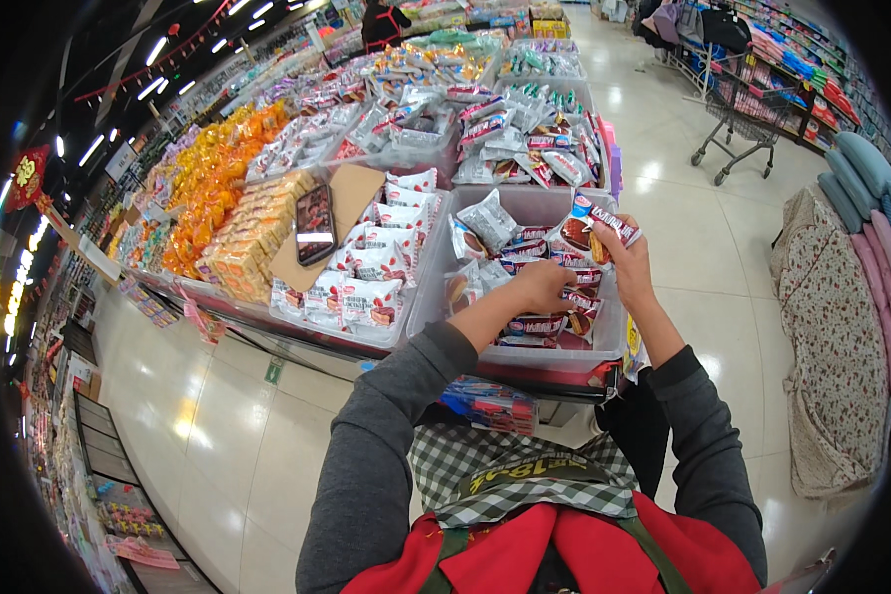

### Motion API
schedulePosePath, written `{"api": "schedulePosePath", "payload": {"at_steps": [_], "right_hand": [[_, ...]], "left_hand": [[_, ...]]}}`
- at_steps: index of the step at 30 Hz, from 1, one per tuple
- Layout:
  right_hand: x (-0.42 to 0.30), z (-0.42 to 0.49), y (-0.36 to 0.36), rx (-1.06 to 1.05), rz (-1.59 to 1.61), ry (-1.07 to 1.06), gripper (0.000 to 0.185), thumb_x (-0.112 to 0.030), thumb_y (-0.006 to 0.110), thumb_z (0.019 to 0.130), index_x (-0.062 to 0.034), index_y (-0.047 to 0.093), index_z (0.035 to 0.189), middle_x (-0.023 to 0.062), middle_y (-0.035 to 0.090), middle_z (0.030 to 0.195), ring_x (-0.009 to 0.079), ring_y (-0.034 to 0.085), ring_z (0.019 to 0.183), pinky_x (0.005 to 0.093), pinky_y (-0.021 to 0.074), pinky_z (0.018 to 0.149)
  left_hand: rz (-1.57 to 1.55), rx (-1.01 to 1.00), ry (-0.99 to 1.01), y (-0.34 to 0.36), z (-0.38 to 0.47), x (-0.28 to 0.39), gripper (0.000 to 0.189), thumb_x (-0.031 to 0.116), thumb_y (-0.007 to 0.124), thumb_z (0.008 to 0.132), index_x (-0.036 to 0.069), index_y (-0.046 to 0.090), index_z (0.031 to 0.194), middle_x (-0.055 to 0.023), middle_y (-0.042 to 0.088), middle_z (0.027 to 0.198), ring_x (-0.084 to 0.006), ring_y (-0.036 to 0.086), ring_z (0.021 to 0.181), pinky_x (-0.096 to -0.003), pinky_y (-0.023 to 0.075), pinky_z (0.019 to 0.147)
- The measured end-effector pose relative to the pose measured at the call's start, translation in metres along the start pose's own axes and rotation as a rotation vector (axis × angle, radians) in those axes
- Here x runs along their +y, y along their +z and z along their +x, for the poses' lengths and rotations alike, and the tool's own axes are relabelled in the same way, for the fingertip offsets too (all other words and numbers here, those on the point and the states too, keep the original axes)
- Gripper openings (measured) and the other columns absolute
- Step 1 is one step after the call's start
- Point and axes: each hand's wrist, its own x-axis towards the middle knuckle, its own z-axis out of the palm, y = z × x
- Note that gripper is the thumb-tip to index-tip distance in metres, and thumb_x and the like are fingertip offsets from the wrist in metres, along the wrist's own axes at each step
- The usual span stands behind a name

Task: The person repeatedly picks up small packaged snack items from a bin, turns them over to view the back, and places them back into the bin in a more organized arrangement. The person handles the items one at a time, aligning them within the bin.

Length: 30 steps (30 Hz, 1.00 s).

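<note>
My right hand grips a wrapped snack cake by its right end, above the right side of a translucent plastic tub. The wrapper is blue, white and maroon with a picture of a chocolate-topped cake. Inside the tub, my left hand reaches down, its fingertips at the row of similar packets. Whether those fingers pinch a packet is hard to see. Some packets stand in rows with maroon edges up; a silver-backed packet lies loose at the far left.
Left of the tub sits a tray of white strawberry-print packets. A smartphone rests on brown cardboard. More filled tubs adjoin behind. A shopping cart and a floral-cloth-covered stand are across the aisle.
</note>
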Motion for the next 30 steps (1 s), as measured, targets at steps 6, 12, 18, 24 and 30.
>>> {"api": "schedulePosePath", "payload": {"at_steps": [6,12,18,24,30], "right_hand": [[0.004,0.002,-0.006,0.078,0.065,-0.007,0.037,-0.019,0.063,0.087,0.0003,0.054,0.117,0.0044,0.061,0.1,0.0091,0.056,0.091,0.0226,0.0431,0.083],[-0.007,0.002,-0.016,-0.184,-0.081,0.015,0.035,-0.019,0.066,0.084,0.0019,0.059,0.112,0.005,0.063,0.097,0.0097,0.059,0.089,0.0229,0.0462,0.08],[-0.039,0.01,-0.03,-0.516,-0.62,0.013,0.04,-0.021,0.075,0.072,0.0015,0.06,0.101,0.0101,0.066,0.091,0.0175,0.062,0.086,0.0291,0.0483,0.076],[-0.053,0.011,-0.02,-0.789,-0.972,-0.112,0.035,-0.019,0.076,0.065,-0.0012,0.056,0.089,0.0134,0.064,0.085,0.0281,0.063,0.08,0.0348,0.0497,0.071],[-0.062,0.02,-0.009,-0.81,-1.316,-0.115,0.041,-0.023,0.076,0.062,-0.0035,0.06,0.095,0.0133,0.066,0.091,0.0307,0.063,0.086,0.0381,0.0501,0.074]], "left_hand": [[-0.113,0.121,0.255,-0.004,-0.007,-0.006,0.036,0.034,0.075,0.064,0.004,0.065,0.082,-0.0118,0.064,0.078,-0.0303,0.06,0.078,-0.0413,0.0467,0.067],[0.001,-0.111,0.264,0.0,-0.029,-0.012,0.039,0.037,0.074,0.069,0.012,0.066,0.099,-0.007,0.058,0.082,-0.0268,0.053,0.086,-0.0385,0.0422,0.078],[0.175,-0.313,0.208,0.0,-0.024,0.0,0.039,0.03,0.075,0.069,0.015,0.067,0.104,-0.0108,0.056,0.096,-0.0289,0.05,0.097,-0.0396,0.0425,0.081],[0.246,-0.125,0.176,-0.007,-0.04,-0.004,0.034,0.028,0.077,0.064,0.021,0.072,0.097,-0.0099,0.057,0.103,-0.0294,0.051,0.105,-0.0394,0.045,0.084],[0.262,-0.14,0.145,-0.012,-0.048,-0.013,0.031,0.022,0.076,0.064,0.016,0.071,0.094,-0.0117,0.054,0.101,-0.0314,0.048,0.102,-0.0405,0.0416,0.085]]}}
